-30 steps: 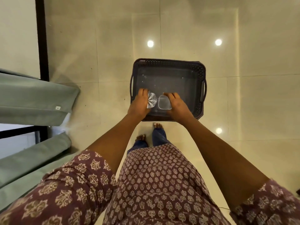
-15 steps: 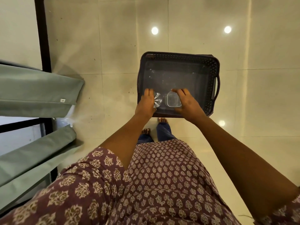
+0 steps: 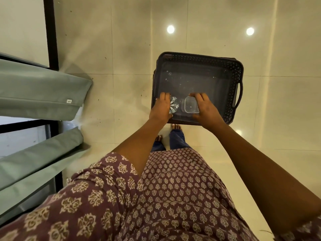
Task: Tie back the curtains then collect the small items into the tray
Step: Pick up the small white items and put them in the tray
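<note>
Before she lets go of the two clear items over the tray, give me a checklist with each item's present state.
1. Left hand has a grip on the cut-glass piece: ok.
2. Right hand has a grip on the clear square container: ok.
3. Both items are inside the outline of the tray, near its close edge: ok.
4. Items resting on the tray floor, not held above it: cannot tell.
5. Tray floor beyond the hands free for more items: ok, only glints show there.
6. Green curtains tied back: cannot tell, only their lower ends show and no tie is in view.
</note>
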